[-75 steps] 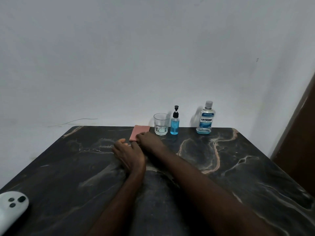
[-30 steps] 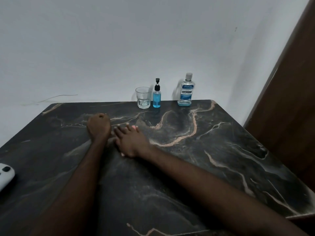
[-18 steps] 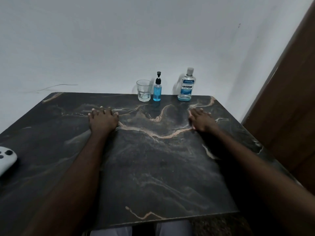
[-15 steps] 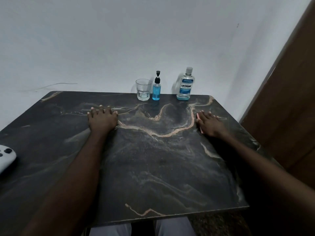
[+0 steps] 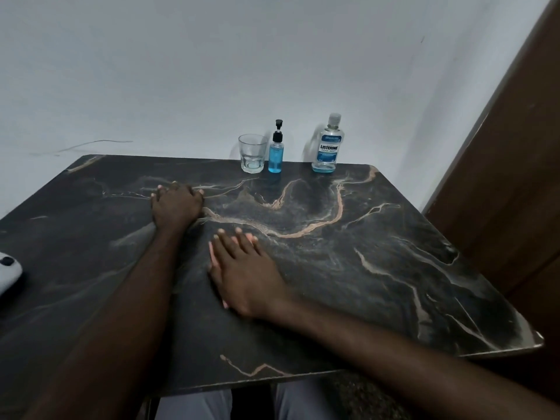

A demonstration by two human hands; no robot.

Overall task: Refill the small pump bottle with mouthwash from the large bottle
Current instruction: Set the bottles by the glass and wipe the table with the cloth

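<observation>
pump bottle [image 5: 276,157] just right of glass [image 5: 253,153]; large bottle [image 5: 327,147] farther right | left hand [image 5: 177,206] and right hand [image 5: 245,271] flat, fingers straight, well short of glass; right presses pink cloth [image 5: 213,256] | large bottle: smooth plastic, looks near-empty, likely light; grip round label

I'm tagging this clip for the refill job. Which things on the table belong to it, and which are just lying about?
For the job:
small pump bottle
large mouthwash bottle

Lying about:
glass, not named in the task
pink cloth, mostly hidden under the right hand
white controller at the left edge
</observation>
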